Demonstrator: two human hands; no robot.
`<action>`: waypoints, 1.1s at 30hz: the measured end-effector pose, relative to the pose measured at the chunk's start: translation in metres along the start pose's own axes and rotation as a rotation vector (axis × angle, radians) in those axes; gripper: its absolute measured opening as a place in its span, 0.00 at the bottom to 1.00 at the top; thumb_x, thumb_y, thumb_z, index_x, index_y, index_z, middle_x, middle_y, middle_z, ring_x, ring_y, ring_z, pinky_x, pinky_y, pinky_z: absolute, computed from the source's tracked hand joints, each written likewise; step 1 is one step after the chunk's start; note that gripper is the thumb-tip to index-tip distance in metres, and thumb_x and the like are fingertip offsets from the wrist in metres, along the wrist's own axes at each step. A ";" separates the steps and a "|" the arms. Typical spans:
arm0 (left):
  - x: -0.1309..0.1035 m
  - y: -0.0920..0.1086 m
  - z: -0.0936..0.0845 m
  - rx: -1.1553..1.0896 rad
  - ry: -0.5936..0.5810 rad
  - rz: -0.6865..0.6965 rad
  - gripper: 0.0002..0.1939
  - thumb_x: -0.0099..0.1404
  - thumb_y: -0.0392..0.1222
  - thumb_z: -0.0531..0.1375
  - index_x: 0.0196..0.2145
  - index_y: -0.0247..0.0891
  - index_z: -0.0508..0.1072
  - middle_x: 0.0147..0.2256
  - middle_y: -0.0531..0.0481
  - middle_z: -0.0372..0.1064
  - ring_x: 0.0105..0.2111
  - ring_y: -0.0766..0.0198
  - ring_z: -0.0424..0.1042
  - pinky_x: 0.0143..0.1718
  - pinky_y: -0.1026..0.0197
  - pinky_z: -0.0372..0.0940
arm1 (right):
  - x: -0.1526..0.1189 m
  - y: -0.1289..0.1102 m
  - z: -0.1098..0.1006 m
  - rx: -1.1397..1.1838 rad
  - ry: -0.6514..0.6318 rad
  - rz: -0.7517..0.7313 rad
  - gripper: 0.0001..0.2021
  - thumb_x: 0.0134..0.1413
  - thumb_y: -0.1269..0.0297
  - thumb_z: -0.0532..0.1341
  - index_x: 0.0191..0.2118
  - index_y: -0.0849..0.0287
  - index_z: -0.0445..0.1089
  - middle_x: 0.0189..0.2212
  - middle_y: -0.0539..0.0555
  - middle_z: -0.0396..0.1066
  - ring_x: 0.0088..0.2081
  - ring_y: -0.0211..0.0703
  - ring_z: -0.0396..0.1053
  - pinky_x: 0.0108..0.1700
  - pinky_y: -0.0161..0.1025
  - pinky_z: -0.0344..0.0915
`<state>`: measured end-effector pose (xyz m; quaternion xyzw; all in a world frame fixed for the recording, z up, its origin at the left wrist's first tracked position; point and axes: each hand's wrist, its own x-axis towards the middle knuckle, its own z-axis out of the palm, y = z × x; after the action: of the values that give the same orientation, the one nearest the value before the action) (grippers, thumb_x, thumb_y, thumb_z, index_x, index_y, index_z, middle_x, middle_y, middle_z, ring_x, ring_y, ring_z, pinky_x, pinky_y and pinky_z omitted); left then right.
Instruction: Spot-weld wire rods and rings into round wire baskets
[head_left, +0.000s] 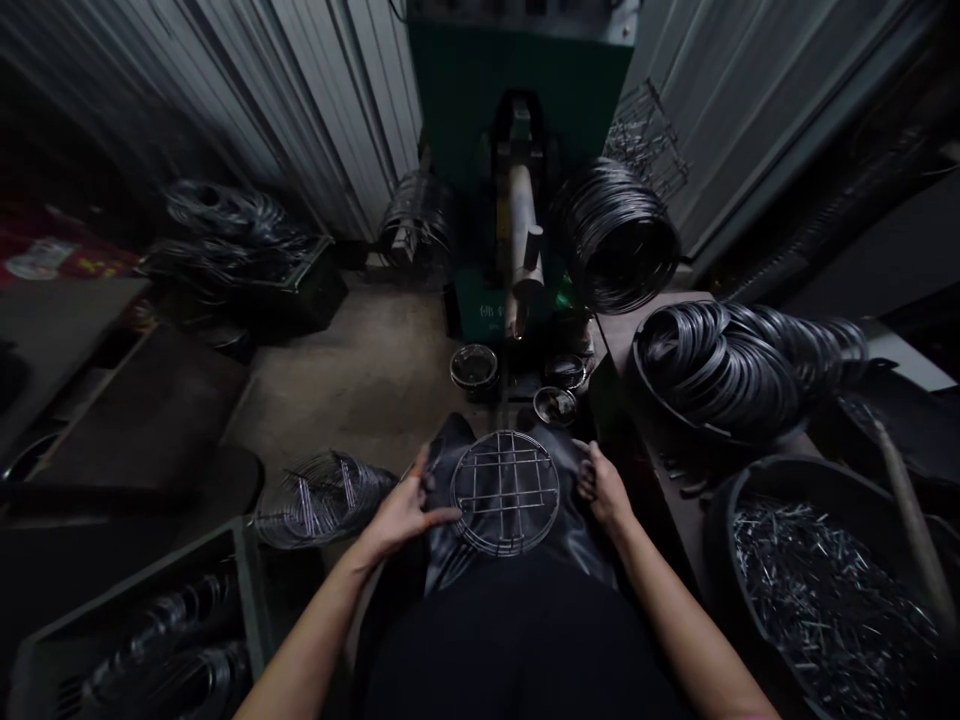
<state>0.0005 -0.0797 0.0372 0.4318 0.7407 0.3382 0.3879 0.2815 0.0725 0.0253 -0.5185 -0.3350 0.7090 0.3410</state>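
A round wire rack (507, 492) with crossing bars lies on the dark apron over my lap. My left hand (409, 508) is at its left side, thumb and fingers apart, the thumb tip by the rim. To the right of the rack, apart from it, is my right hand (598, 482) with its fingers curled together; anything inside them is too small to make out. Ahead stands a green machine (465, 120) with a pale cylindrical arm (523, 220) pointing down toward me.
Wire ring coils (619, 235) hang right of the machine, and more rings (720, 365) fill a tub. A basin of short metal pieces (825, 590) is at the lower right. Stacked wire racks (322, 500) and a green crate (244, 590) are at the left.
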 end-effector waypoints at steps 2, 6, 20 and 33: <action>0.003 0.003 -0.024 -0.212 0.228 -0.047 0.38 0.47 0.57 0.65 0.54 0.39 0.64 0.28 0.55 0.66 0.27 0.66 0.68 0.30 0.63 0.64 | 0.008 -0.008 0.000 0.168 0.025 0.045 0.19 0.46 0.48 0.60 0.36 0.60 0.71 0.09 0.37 0.45 0.11 0.27 0.38 0.13 0.27 0.40; 0.006 0.037 -0.057 -0.793 0.568 0.062 0.17 0.50 0.49 0.67 0.35 0.38 0.72 0.16 0.62 0.54 0.15 0.75 0.54 0.16 0.71 0.51 | 0.012 -0.018 0.010 0.261 0.037 0.023 0.13 0.45 0.57 0.62 0.34 0.61 0.71 0.10 0.38 0.47 0.11 0.25 0.39 0.15 0.28 0.47; -0.007 0.106 0.028 -1.534 0.104 -0.029 0.08 0.57 0.43 0.63 0.35 0.40 0.71 0.22 0.59 0.58 0.20 0.77 0.60 0.22 0.72 0.58 | -0.053 -0.022 0.064 -0.502 -0.070 -0.494 0.13 0.51 0.56 0.58 0.37 0.59 0.74 0.33 0.55 0.76 0.37 0.48 0.72 0.41 0.41 0.67; 0.011 0.038 0.024 -0.246 0.086 -0.068 0.29 0.55 0.49 0.59 0.53 0.34 0.66 0.41 0.44 0.74 0.44 0.54 0.71 0.48 0.53 0.63 | -0.021 -0.008 0.033 -0.919 -0.105 -0.615 0.20 0.53 0.64 0.54 0.52 0.54 0.69 0.45 0.55 0.74 0.46 0.50 0.71 0.50 0.47 0.66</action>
<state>0.0319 -0.0504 0.0549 0.3410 0.7238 0.4312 0.4171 0.2560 0.0557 0.0503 -0.4561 -0.7623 0.3826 0.2539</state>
